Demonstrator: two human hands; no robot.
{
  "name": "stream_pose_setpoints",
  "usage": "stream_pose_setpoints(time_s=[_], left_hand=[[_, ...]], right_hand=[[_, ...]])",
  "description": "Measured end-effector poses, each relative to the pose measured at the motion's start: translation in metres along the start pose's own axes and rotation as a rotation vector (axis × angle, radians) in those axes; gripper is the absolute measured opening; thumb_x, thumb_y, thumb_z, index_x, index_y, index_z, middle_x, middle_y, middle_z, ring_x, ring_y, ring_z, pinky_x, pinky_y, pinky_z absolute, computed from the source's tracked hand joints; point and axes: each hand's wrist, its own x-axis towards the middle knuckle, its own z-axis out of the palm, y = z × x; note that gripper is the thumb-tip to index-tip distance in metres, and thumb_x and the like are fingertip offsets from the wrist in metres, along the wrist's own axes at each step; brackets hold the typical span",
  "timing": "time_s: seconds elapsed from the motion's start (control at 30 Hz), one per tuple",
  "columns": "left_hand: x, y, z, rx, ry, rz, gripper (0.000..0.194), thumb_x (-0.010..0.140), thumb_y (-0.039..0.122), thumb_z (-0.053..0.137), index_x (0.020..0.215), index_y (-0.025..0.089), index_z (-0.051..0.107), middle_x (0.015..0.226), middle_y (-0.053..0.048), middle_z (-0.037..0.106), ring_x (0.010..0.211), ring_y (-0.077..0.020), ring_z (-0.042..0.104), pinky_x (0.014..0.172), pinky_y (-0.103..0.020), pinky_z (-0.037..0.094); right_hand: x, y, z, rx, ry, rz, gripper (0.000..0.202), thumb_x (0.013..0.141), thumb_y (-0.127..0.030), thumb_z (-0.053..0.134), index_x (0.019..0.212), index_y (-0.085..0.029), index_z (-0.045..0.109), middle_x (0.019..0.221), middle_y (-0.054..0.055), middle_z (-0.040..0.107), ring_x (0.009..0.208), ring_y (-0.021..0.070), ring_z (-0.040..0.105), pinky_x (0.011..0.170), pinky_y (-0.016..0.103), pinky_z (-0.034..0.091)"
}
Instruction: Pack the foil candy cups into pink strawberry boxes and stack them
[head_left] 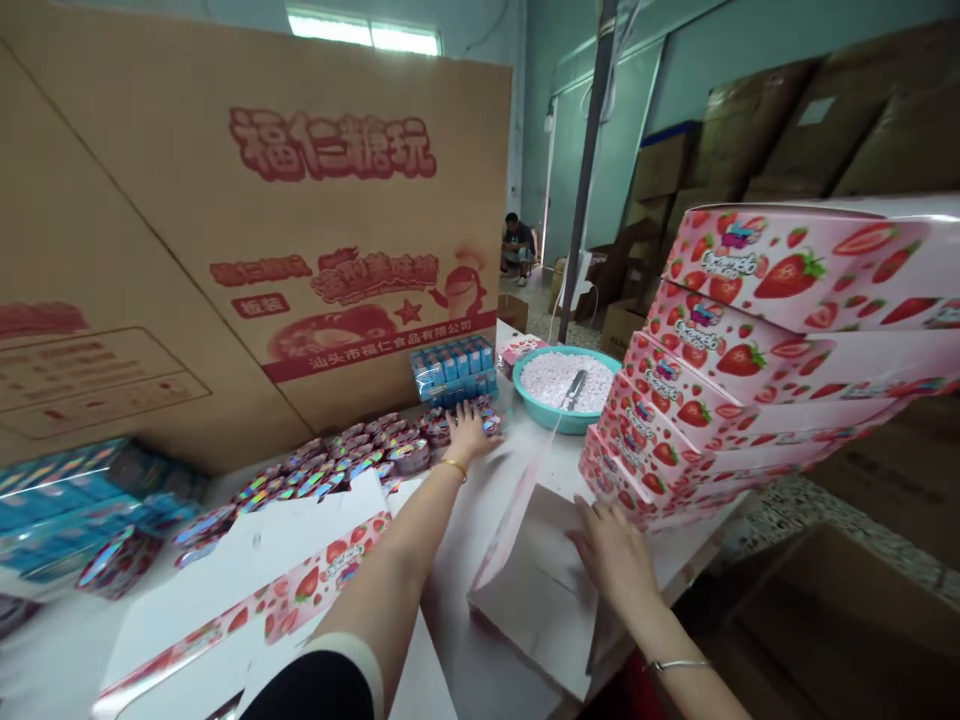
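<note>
Nearest, head view: black sleeve with a pale cuff (pixel 322 680), left arm (pixel 412 560) extended over white cardboard blanks with pink strawberry-print strips (pixel 247 560). Left hand (pixel 468 435) at the far end, fingers spread, palm down over small round cups with shiny foil lids (pixel 409 456); contact hard to tell. Cup cluster's long axis slants from that hand back toward lower left, along a tall brown printed cardboard carton (pixel 390 220). Right hand (pixel 611 550) at the right edge of a grey-lined, pink-sided cardboard box (pixel 525 610), thumb and fingers parted; whether they pinch it, cannot tell. Key relation: cups lie forward and left of the box; left hand nearer the cups, right hand nearer the box.
</note>
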Motion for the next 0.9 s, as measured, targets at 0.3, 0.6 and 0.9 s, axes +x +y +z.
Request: stream_pose_setpoints(time_s=[0.3,0.6,0.9], left_hand=[[0.002,-0.002,0.024,0.068,0.078,0.005,0.048,0.09,0.036,0.051,0.131,0.012,0.052,0.138,-0.021,0.053,0.135,-0.0365,0.043,0.12,-0.054,0.012],[-0.003,0.007,-0.009,-0.034,0.039,-0.004,0.058,0.076,0.043,0.072,0.118,0.009,0.053,0.118,-0.023,0.063,0.117,-0.0376,0.057,0.104,-0.048,0.034],[-0.124,-0.067,-0.111,-0.331,-0.068,-0.011,0.056,0.066,0.044,0.077,0.111,0.022,0.053,0.109,-0.007,0.069,0.098,-0.027,0.066,0.081,-0.035,0.05]], right_hand=[[-0.041,0.024,0.004,0.402,-0.302,0.203,0.036,0.082,-0.015,0.035,0.104,-0.019,0.064,0.099,0.013,0.073,0.095,0.0266,0.071,0.08,0.036,0.054],[-0.046,0.023,0.018,0.582,-0.206,0.209,0.072,0.076,-0.025,0.033,0.143,0.0,0.045,0.131,0.021,0.062,0.125,0.0274,0.059,0.106,0.038,0.047],[-0.038,0.02,0.016,0.719,-0.282,0.412,0.072,0.082,-0.02,0.042,0.153,-0.008,0.035,0.104,0.016,0.074,0.064,0.023,0.071,0.065,0.035,0.059]])
